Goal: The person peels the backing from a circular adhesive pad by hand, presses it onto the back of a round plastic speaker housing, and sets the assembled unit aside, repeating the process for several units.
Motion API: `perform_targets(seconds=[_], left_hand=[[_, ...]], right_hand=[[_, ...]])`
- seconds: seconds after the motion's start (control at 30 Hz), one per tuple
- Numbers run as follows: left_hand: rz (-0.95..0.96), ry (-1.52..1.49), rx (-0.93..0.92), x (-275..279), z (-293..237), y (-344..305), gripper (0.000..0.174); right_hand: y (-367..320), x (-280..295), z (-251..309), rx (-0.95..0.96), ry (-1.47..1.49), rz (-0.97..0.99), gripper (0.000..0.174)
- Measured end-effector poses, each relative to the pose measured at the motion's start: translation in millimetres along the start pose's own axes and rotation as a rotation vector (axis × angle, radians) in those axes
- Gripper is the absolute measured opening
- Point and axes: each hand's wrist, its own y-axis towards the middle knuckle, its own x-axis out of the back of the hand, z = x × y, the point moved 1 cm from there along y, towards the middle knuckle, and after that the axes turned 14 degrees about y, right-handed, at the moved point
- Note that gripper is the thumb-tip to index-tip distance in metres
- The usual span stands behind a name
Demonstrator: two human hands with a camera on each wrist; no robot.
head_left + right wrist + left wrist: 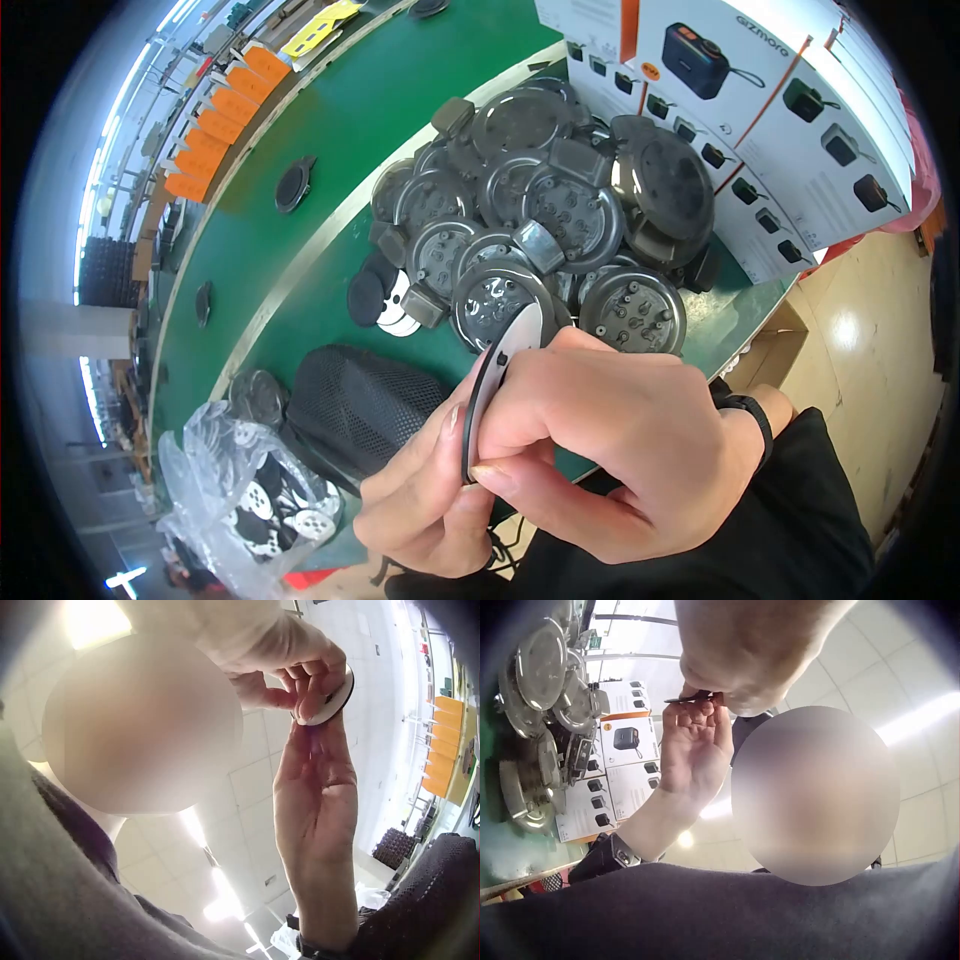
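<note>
A thin round disc [522,332], white on one face with a black rim, is held up on edge between both hands. My left hand [425,500] grips it from the left, fingers along its dark side. My right hand [625,440] is on the white face, with curled fingers against it and the thumb tip at the lower rim. In the right wrist view the right hand's fingertips bunch on the white side of the disc [328,712], near a small dark spot, while the left hand [319,795] supports it from below.
Beyond the hands, grey round plastic housings [570,215] are piled on the green table [400,60]. Black and white discs [398,305] lie beside the pile. A plastic bag [200,480] of similar discs and a black mesh piece [365,395] sit left; printed boxes [740,110] stand right.
</note>
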Motion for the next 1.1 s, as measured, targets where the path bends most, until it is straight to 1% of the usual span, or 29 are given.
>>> perform_targets(seconds=[0.1, 0.17, 0.27, 0.3, 0.33, 0.4, 0.53, 0.57, 0.6, 0.63, 0.67, 0.7, 0.77, 0.8, 0.83, 0.9, 0.93, 1.03, 1.1], left_hand=[[0.059, 0.036, -0.051, 3.0, 0.8, 0.7, 0.034], [0.005, -0.007, -0.236, -2.8, 9.4, 3.8, 0.035], [0.061, 0.044, -0.185, 1.4, -1.2, 4.1, 0.037], [0.091, 0.096, -0.148, 3.5, -4.5, 3.6, 0.037], [-0.001, 0.082, -0.192, -2.6, -5.2, 3.9, 0.036], [-0.104, 0.079, -0.190, -8.8, -3.1, 2.4, 0.035], [-0.066, 0.103, -0.124, -5.1, -5.8, 4.4, 0.035], [-0.056, 0.087, -0.125, -3.4, -5.5, 4.3, 0.035], [-0.045, 0.073, -0.127, -1.6, -4.7, 5.1, 0.036], [-0.030, 0.055, -0.128, -0.7, -3.7, 5.0, 0.036], [-0.059, 0.008, -0.137, -1.9, -1.5, 4.5, 0.036], [-0.034, -0.017, -0.113, -0.5, -1.2, 5.7, 0.036], [0.034, -0.092, -0.062, 3.6, 0.6, 7.4, 0.036], [0.027, -0.229, -0.010, 2.3, 4.2, 5.5, 0.035], [-0.019, -0.393, 0.042, -1.2, 4.7, 5.1, 0.034], [0.023, -0.367, 0.072, 0.8, 4.6, 4.0, 0.032], [0.029, -0.304, 0.086, 0.8, 5.1, 1.4, 0.029], [0.004, -0.324, 0.139, -1.1, 1.2, 1.0, 0.028], [-0.034, -0.304, 0.063, -4.5, 3.8, -0.3, 0.026]], right_hand=[[-1.5, 0.4, -0.9, 0.005, 0.003, 0.005, 0.011], [-2.4, 1.6, 1.0, 0.006, -0.027, 0.014, 0.011], [-2.4, 2.0, 4.8, 0.010, -0.098, 0.050, 0.009], [-3.5, 0.2, 4.5, 0.048, -0.147, 0.055, 0.007], [-4.4, -2.3, 3.6, 0.051, -0.173, 0.037, 0.005], [-4.3, -3.9, 1.2, 0.061, -0.210, 0.028, 0.004], [-2.6, -1.3, 4.4, 0.048, -0.235, 0.070, 0.009], [-2.3, -1.4, 5.5, 0.036, -0.231, 0.081, 0.013], [-1.8, -1.5, 4.4, 0.040, -0.220, 0.063, 0.012], [-2.1, -1.0, 4.4, 0.030, -0.204, 0.078, 0.012], [-2.6, 1.0, 4.6, 0.021, -0.190, 0.091, 0.012], [-2.9, 3.2, 5.1, 0.010, -0.180, 0.099, 0.012], [-1.6, 4.5, -1.2, 0.071, -0.096, 0.097, 0.012], [-1.9, 5.6, -2.1, 0.093, -0.063, 0.085, 0.012], [-1.1, 6.1, 1.1, 0.053, -0.025, 0.076, 0.013], [-3.9, 6.9, 4.8, 0.035, -0.114, 0.031, 0.007], [-6.0, 7.4, 7.6, 0.020, -0.150, 0.023, 0.008], [-11.0, 6.7, 10.5, 0.016, -0.209, 0.000, 0.012], [-12.8, 6.0, 7.4, 0.051, -0.203, -0.013, 0.014]])
